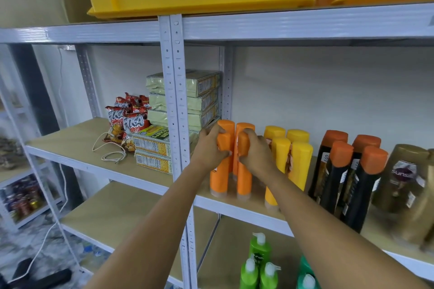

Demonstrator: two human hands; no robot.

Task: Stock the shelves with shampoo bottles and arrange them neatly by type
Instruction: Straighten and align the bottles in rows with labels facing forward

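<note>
Orange plastic shampoo bottles [222, 171], four in a tight block, are standing cap-up on the wooden shelf board [253, 204]. The front two are being gripped near their caps: the left hand [209, 148] is curled round the left one, the right hand [254, 150] round the right one. At three o'clock from them, yellow shampoo bottles [299, 164] are standing just beside, then black bottles with orange caps [352, 183], then gold bottles [404, 178]. At six o'clock, green pump bottles [259, 263] are sitting on the lower shelf.
</note>
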